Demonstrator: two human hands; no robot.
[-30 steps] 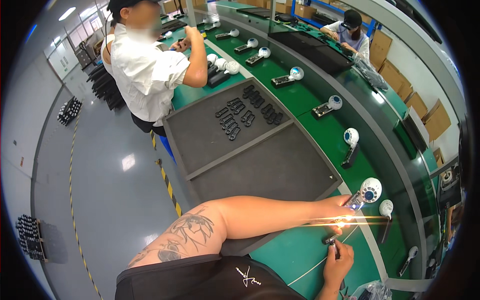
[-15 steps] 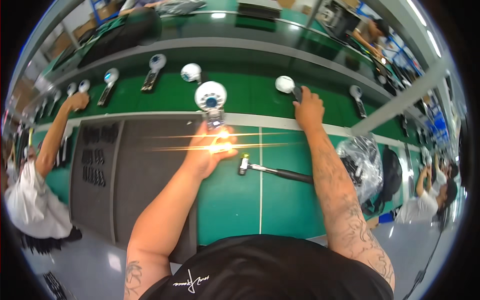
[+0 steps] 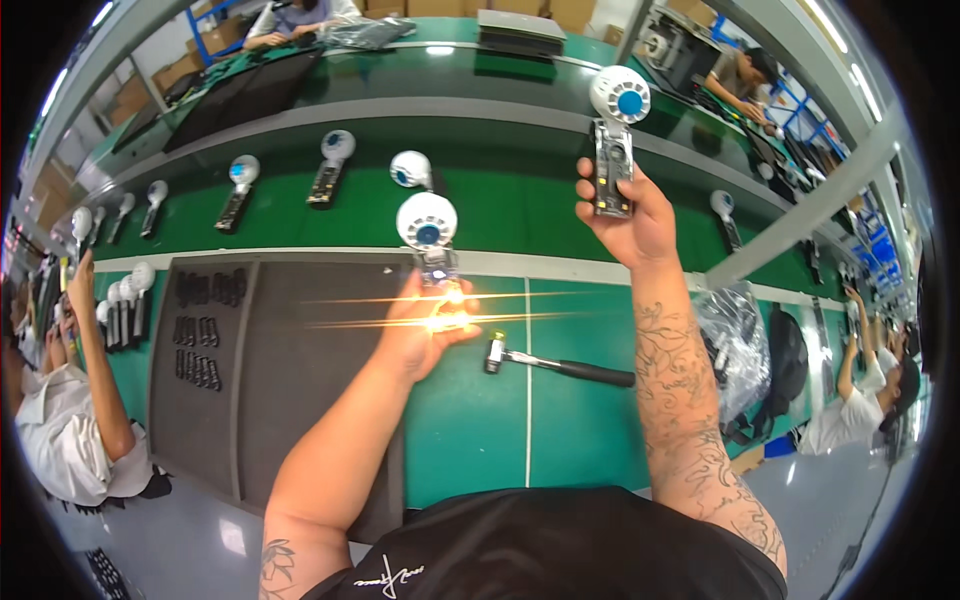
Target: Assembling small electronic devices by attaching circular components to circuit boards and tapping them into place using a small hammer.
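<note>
Over the green worktop (image 3: 580,420), each hand pinches a fan: left (image 3: 425,335) low (image 3: 427,225), right (image 3: 625,215) raised (image 3: 618,110); next calls for comparing them

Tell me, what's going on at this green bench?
A person holds two small handheld fans with white round heads. The left hand grips one fan low over the bench, with a bright glare at its handle. The right hand lifts another fan higher. A hammer lies on the green bench. More fans line the back.
</note>
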